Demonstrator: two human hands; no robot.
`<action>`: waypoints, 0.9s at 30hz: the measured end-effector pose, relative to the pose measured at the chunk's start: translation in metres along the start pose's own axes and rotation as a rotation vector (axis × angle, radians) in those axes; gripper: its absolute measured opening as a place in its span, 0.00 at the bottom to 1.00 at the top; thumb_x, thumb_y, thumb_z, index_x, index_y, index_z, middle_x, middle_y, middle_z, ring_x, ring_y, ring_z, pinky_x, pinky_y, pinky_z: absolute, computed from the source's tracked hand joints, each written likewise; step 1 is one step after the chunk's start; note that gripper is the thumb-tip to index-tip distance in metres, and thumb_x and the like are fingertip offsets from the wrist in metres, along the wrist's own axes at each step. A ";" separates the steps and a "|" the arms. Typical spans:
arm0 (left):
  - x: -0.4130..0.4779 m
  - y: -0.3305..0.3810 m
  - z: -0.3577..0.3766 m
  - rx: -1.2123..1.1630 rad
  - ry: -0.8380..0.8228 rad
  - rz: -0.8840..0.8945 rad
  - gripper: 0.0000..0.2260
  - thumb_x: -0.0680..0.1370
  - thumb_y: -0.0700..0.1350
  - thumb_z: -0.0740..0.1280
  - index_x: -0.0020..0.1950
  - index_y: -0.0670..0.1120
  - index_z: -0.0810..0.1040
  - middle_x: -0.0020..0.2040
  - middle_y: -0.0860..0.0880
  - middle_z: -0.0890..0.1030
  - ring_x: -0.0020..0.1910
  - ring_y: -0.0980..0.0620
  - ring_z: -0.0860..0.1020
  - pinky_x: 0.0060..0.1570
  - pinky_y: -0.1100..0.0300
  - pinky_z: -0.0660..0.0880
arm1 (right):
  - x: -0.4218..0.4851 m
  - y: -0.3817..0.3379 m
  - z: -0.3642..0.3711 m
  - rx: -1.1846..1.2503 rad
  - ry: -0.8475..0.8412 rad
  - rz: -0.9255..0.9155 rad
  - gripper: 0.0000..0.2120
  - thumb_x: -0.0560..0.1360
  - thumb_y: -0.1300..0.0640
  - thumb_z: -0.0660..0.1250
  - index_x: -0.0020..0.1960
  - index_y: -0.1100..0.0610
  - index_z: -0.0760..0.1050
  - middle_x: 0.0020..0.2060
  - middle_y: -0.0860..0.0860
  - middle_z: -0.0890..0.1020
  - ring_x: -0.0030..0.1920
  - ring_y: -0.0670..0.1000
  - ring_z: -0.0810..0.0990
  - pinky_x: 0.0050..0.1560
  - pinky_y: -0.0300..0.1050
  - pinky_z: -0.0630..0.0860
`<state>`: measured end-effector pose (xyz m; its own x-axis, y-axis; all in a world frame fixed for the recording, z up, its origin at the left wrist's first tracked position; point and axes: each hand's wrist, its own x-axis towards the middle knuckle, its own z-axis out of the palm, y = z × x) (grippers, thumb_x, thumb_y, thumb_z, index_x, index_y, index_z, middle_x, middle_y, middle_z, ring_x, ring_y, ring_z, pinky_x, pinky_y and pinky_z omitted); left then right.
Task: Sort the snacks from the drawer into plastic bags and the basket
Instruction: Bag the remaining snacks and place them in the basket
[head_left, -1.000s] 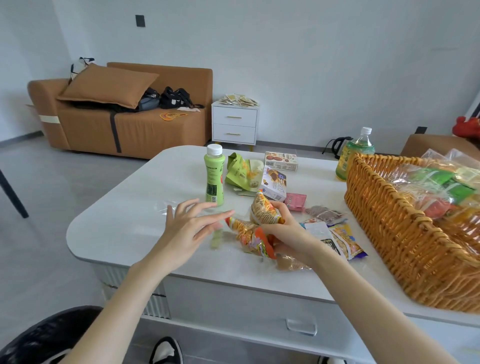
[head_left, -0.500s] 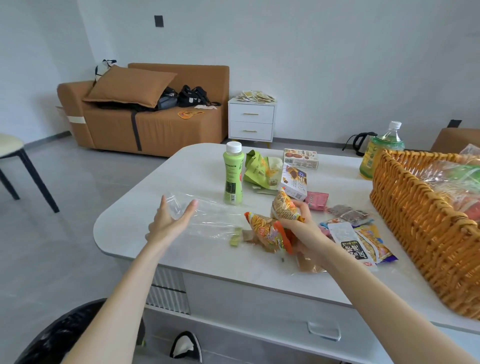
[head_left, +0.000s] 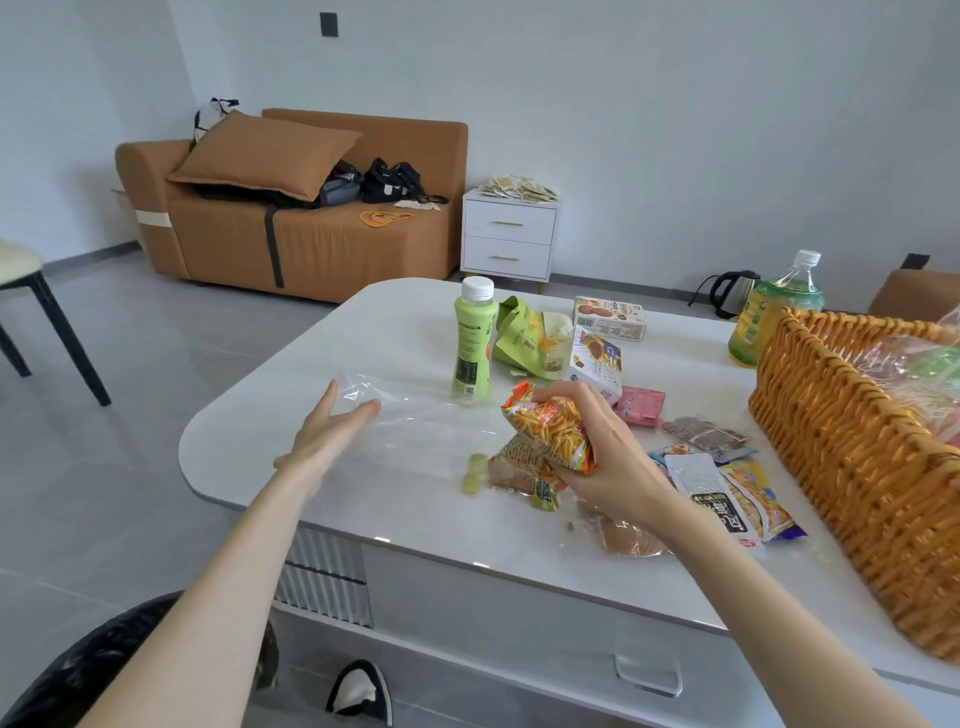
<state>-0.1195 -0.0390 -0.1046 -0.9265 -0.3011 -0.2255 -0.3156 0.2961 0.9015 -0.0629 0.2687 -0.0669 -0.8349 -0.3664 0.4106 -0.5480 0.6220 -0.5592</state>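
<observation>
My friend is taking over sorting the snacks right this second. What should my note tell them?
Left hand: open, fingers straight, at the edge of the clear plastic bag, which lies flat on the white table.
Right hand: grips an orange snack packet, held over a similar packet on the table.
Done: the wicker basket holds bagged snacks.
Left: bag the held packet, then sort the loose packets beside the basket, the biscuit boxes and the green pouch.
</observation>
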 end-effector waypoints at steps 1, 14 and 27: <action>0.002 0.000 0.000 -0.003 -0.017 -0.003 0.43 0.63 0.70 0.66 0.75 0.66 0.54 0.73 0.57 0.67 0.75 0.47 0.60 0.74 0.44 0.52 | 0.002 0.000 0.003 0.031 0.007 0.004 0.37 0.67 0.68 0.70 0.61 0.35 0.61 0.63 0.46 0.70 0.61 0.46 0.70 0.55 0.40 0.73; -0.010 0.017 0.007 0.101 -0.155 0.106 0.30 0.76 0.60 0.64 0.76 0.58 0.58 0.52 0.62 0.82 0.51 0.55 0.78 0.73 0.47 0.54 | 0.032 -0.009 -0.016 0.806 0.038 0.368 0.32 0.68 0.76 0.70 0.61 0.46 0.68 0.58 0.58 0.78 0.54 0.58 0.81 0.53 0.53 0.79; -0.029 0.031 0.004 0.075 -0.215 0.196 0.08 0.81 0.47 0.60 0.52 0.48 0.78 0.39 0.58 0.84 0.35 0.64 0.80 0.38 0.75 0.68 | 0.024 -0.033 -0.067 1.312 0.104 0.544 0.18 0.74 0.69 0.60 0.62 0.61 0.73 0.56 0.58 0.83 0.54 0.57 0.83 0.54 0.56 0.79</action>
<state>-0.1031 -0.0174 -0.0716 -0.9909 -0.0356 -0.1302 -0.1335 0.3980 0.9076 -0.0616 0.2862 0.0099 -0.9772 -0.2064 -0.0503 0.1378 -0.4355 -0.8896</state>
